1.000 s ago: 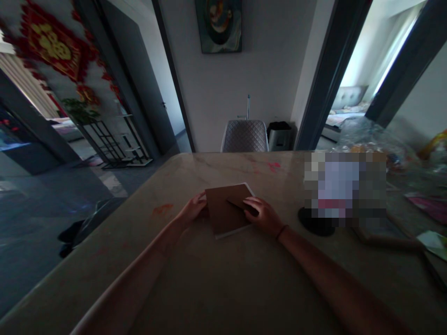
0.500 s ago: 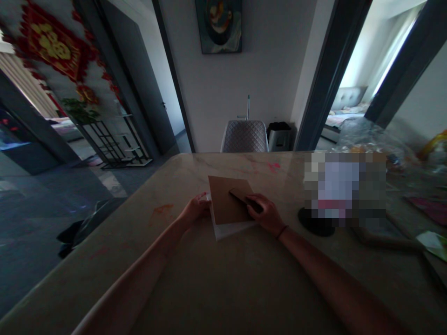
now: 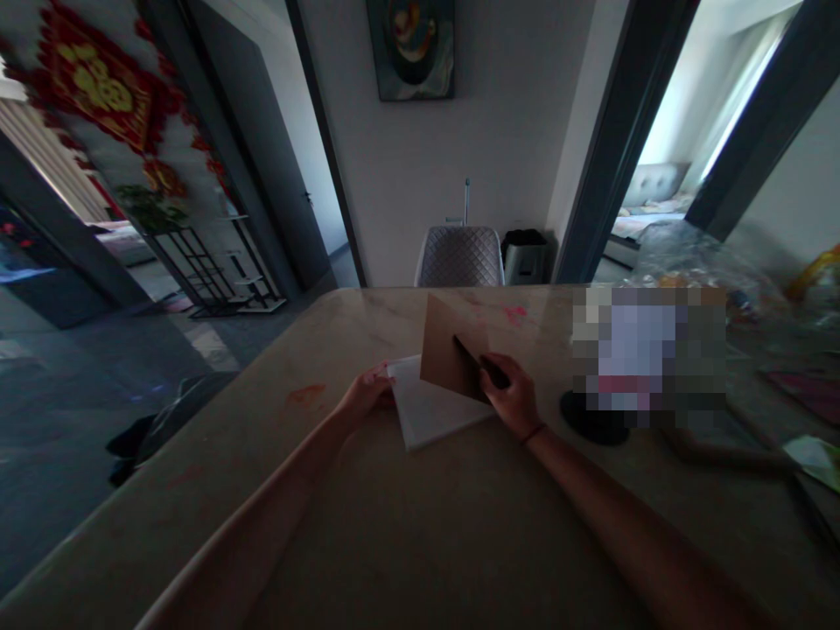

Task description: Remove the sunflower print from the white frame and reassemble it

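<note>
A thin notebook lies on the beige marble table (image 3: 407, 525), its white page (image 3: 433, 411) now showing. My right hand (image 3: 515, 398) is closed on a dark pen (image 3: 478, 360) and on the brown cover (image 3: 452, 354), which stands lifted and tilted up over the page. My left hand (image 3: 364, 394) rests at the notebook's left edge, fingertips pressed on the corner, holding it down.
A black round base (image 3: 591, 418) under a blurred-out patch stands right of my right hand. Papers and plastic bags (image 3: 807, 385) crowd the table's right side. A quilted chair (image 3: 459, 255) stands behind the far edge. The table's left edge drops to a dark floor.
My right hand has lifted the brown cover from flat to raised, moving up and right. The white page has come into view. My left hand has stayed put.
</note>
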Tool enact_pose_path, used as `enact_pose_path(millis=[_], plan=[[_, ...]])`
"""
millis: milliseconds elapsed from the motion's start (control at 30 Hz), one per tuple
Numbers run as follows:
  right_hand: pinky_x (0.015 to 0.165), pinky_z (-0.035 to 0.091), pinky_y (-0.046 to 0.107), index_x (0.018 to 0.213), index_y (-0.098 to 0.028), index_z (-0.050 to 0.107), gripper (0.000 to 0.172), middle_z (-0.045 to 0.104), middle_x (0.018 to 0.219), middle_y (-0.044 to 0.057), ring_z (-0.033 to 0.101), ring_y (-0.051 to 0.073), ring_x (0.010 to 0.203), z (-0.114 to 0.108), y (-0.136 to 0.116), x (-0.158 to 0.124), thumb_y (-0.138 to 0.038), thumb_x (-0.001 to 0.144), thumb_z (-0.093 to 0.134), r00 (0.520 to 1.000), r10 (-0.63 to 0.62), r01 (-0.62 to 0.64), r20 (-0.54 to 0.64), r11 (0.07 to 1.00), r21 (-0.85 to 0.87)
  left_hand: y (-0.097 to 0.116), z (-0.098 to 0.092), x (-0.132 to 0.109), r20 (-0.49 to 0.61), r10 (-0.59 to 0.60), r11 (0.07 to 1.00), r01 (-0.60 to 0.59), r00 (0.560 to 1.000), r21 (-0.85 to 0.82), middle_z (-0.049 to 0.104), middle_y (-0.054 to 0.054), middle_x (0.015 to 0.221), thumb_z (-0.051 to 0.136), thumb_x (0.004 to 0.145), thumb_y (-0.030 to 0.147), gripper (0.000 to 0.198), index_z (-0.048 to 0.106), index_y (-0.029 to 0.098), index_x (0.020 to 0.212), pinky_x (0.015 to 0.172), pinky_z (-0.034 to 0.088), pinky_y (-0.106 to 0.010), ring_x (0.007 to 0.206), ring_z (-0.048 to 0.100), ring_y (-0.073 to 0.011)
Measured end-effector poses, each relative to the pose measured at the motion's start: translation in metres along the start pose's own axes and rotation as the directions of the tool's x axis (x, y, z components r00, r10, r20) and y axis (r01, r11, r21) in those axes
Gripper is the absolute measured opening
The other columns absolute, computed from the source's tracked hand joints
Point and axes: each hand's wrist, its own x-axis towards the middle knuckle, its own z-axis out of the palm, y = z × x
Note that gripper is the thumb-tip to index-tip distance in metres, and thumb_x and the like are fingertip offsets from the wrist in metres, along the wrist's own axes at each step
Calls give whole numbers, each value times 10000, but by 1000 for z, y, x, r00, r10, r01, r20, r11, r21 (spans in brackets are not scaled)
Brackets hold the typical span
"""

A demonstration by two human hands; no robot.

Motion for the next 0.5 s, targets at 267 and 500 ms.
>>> enact_pose_path(millis=[267,500], plan=[[883,450,408,1007,-221,603,255,595,1060,81,554,205,989,-2,-3,0,-289,772,533,996,-10,13,-86,1000,26,-2,0,-1,-19,22,1000,-22,1000,19,672,-39,832,611,710,219,428,509,171,1123,594,516,-284,684,637,-171],[890,428,430,1008,-187,597,273,587,1047,111,534,222,1002,-2,18,3,-329,796,498,984,24,-44,-177,994,-105,-2,-1,1,6,36,999,-36,999,7,671,-44,833,613,702,201,367,545,169,1061,589,518,-282,666,632,-166]])
